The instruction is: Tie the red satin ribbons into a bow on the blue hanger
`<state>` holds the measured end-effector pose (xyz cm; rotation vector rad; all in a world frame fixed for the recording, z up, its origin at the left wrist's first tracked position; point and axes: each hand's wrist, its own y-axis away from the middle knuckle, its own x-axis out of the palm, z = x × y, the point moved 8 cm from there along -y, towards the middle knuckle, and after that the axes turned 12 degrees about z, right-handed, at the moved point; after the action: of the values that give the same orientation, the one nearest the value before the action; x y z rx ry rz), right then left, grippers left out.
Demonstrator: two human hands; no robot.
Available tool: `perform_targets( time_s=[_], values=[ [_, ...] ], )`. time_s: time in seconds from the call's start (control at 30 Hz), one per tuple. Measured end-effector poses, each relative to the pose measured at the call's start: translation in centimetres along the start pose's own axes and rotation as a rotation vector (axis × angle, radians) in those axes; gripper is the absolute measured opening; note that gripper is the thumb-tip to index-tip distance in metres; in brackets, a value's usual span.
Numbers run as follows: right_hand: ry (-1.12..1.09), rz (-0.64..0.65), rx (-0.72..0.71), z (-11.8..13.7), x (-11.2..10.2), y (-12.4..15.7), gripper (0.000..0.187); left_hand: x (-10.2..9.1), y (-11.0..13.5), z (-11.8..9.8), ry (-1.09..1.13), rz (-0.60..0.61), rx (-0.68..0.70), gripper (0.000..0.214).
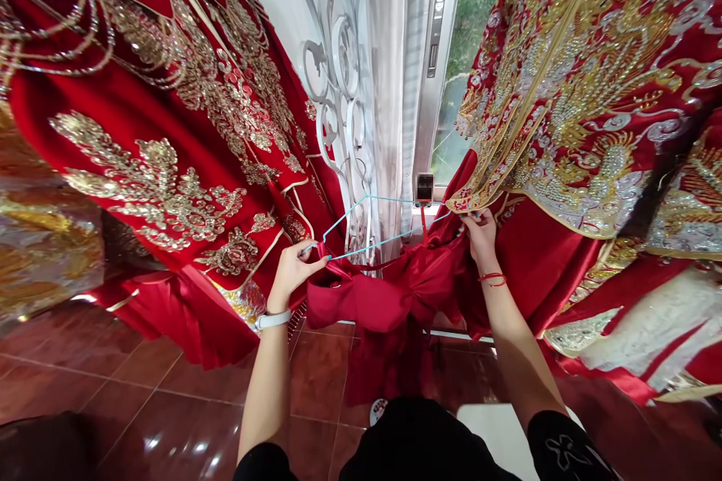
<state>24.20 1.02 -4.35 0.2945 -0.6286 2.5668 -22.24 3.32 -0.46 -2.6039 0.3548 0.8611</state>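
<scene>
A plain dark red dress hangs from a light blue wire hanger in front of me. My left hand is closed, pinching the hanger's left end along with the dress's strap. At the other end my right hand is closed on the dress's right upper edge, close to the hanger's tip. A small dark label with a red ribbon, the tag, stands above the hanger's right half. The hanger's hook points up toward the white ironwork.
Red gowns with gold beading hang at the left. Another embroidered red and gold gown hangs at the right, near my right hand. Between them are white scrolled ironwork and a window frame. Reddish tiles cover the floor.
</scene>
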Motion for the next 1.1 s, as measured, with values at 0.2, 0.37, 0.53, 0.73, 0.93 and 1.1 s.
perform_targets(
  time_s=[0.2, 0.37, 0.53, 0.73, 0.93, 1.1],
  values=[
    [-0.063, 0.039, 0.068, -0.3, 0.4, 1.9, 0.04, -1.3, -1.3, 0.7, -0.01, 0.091, 0.079, 0.038],
    [-0.083, 0.163, 0.071, -0.7, 1.0, 2.9, 0.04, -2.4, -2.4, 1.2, -0.03, 0.134, 0.118, 0.038],
    [-0.004, 0.18, 0.0, 0.1, 1.5, 0.7, 0.052, -2.5, -2.9, 1.9, -0.034, 0.15, 0.139, 0.037],
    [0.186, 0.384, -0.05, 2.0, 6.0, -1.0, 0.044, -2.1, -2.9, 2.2, -0.011, 0.156, 0.127, 0.035],
    [0.323, 0.537, -0.084, 3.0, 9.5, 0.0, 0.035, -1.9, -2.8, 1.7, 0.019, 0.13, 0.137, 0.034],
    [0.421, 0.554, -0.125, 2.8, 10.5, 0.5, 0.026, -2.0, -2.5, 1.6, 0.021, 0.099, 0.129, 0.035]
  ],
)
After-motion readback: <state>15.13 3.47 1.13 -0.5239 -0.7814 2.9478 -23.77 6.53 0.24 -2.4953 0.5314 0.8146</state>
